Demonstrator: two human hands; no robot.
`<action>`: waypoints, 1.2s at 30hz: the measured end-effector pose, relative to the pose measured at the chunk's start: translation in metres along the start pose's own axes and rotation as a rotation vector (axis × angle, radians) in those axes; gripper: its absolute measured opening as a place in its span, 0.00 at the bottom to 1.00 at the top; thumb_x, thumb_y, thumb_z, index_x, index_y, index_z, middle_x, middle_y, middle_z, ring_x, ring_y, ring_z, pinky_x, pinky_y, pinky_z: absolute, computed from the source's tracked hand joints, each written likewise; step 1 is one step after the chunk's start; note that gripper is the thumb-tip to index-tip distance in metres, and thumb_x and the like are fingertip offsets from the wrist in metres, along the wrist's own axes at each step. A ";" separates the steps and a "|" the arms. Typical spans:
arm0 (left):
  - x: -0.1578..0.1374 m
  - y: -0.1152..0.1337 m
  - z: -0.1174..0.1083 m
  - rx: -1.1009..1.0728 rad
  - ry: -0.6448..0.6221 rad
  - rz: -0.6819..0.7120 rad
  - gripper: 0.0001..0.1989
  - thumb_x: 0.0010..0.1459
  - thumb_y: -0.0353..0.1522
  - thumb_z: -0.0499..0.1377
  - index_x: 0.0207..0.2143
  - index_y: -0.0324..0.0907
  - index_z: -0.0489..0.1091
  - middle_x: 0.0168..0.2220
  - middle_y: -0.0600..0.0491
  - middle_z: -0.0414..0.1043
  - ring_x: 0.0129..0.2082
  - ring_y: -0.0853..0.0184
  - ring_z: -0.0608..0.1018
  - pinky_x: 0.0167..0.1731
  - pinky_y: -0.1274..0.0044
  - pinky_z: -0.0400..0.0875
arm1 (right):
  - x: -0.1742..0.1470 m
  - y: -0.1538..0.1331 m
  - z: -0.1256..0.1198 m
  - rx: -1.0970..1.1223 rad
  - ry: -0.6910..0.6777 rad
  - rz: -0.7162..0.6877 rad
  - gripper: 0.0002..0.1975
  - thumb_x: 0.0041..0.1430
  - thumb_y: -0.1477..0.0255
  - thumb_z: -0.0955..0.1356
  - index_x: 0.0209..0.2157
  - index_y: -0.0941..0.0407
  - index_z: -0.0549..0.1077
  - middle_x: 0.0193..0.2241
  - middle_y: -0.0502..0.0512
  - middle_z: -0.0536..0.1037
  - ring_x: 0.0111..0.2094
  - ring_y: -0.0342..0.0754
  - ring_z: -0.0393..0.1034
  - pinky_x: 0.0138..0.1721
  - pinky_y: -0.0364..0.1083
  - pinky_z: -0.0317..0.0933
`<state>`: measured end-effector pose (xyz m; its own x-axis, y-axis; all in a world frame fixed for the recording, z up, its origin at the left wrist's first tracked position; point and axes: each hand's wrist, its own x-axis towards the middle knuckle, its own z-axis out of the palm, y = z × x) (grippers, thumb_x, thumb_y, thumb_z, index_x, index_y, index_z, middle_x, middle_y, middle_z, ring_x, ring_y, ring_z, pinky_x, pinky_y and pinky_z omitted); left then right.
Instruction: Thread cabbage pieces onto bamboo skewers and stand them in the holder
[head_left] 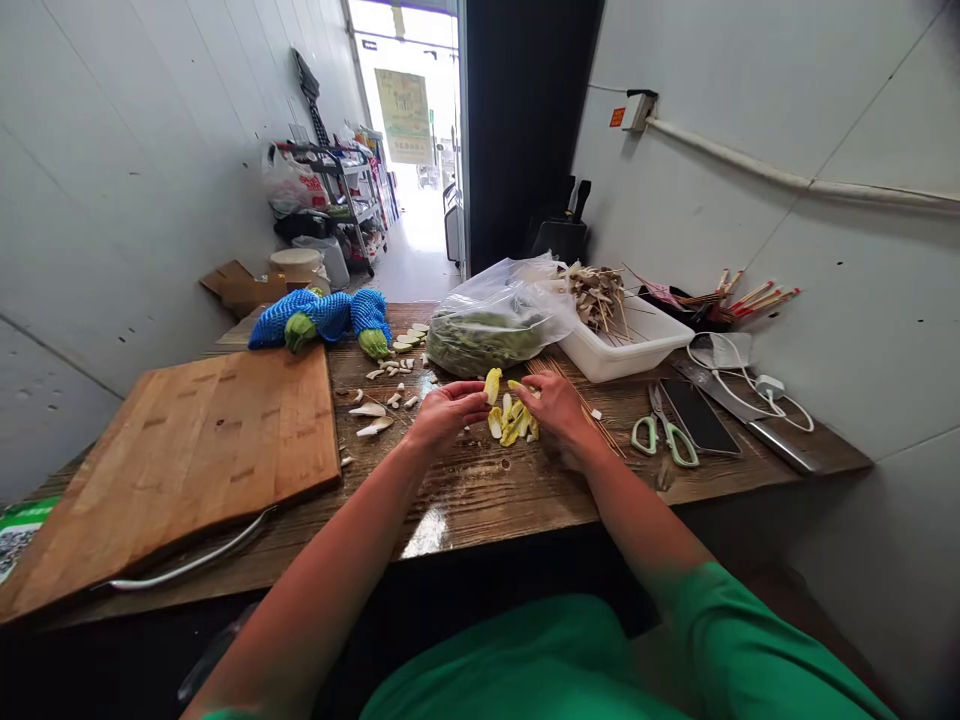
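Observation:
Between the thumb and fingers of my left hand point(448, 412) is a small yellow cabbage leaf point(492, 385), held upright. My right hand point(556, 408) is closed in a pinch, with another yellow leaf point(515, 385) showing at its fingertips. Just below both hands, a small pile of yellow cabbage leaves point(516, 425) lies on the wooden table point(480, 490). Thin bamboo skewers point(604, 436) lie beneath and beside my right hand. White mushroom pieces point(371, 410) are scattered to the left of my left hand.
A large cutting board point(217, 430) covers the left side. Behind my hands sit a clear bag of greens point(487, 325) and a white tub point(626, 350) holding skewered mushrooms point(596, 295). Scissors point(664, 430), a phone point(701, 415) and a cleaver point(780, 445) lie to the right.

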<state>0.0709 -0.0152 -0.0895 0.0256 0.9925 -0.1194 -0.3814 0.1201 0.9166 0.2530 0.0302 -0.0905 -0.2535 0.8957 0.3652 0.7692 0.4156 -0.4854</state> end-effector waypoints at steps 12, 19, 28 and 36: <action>-0.001 -0.009 0.006 0.120 -0.009 0.021 0.19 0.33 0.34 0.72 0.29 0.34 0.73 0.27 0.52 0.74 0.25 0.72 0.75 0.30 0.79 0.71 | -0.006 -0.021 0.006 0.524 -0.157 0.056 0.08 0.44 0.71 0.69 0.28 0.60 0.76 0.24 0.51 0.77 0.24 0.42 0.69 0.25 0.39 0.61; 0.000 -0.004 0.007 0.084 0.017 0.010 0.16 0.35 0.32 0.68 0.29 0.36 0.71 0.26 0.54 0.72 0.22 0.74 0.71 0.27 0.79 0.67 | -0.001 -0.016 0.001 1.071 -0.356 0.293 0.09 0.41 0.70 0.69 0.26 0.60 0.71 0.15 0.47 0.72 0.15 0.39 0.65 0.17 0.38 0.60; -0.006 0.002 -0.004 0.891 0.094 0.264 0.12 0.46 0.37 0.60 0.31 0.39 0.76 0.27 0.52 0.75 0.28 0.65 0.74 0.30 0.76 0.66 | 0.006 -0.002 0.003 1.147 -0.004 0.309 0.13 0.40 0.67 0.72 0.26 0.57 0.66 0.15 0.43 0.69 0.16 0.39 0.64 0.16 0.38 0.58; -0.039 0.002 0.010 0.431 0.052 0.383 0.15 0.49 0.41 0.62 0.32 0.38 0.71 0.27 0.52 0.71 0.26 0.68 0.74 0.28 0.77 0.70 | -0.026 -0.030 0.009 0.607 -0.065 -0.238 0.14 0.50 0.61 0.68 0.34 0.57 0.74 0.28 0.52 0.76 0.22 0.40 0.65 0.24 0.41 0.61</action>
<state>0.0784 -0.0537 -0.0786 -0.0896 0.9660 0.2426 0.0568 -0.2382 0.9695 0.2314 -0.0043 -0.0923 -0.4255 0.7679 0.4788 0.2242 0.6021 -0.7663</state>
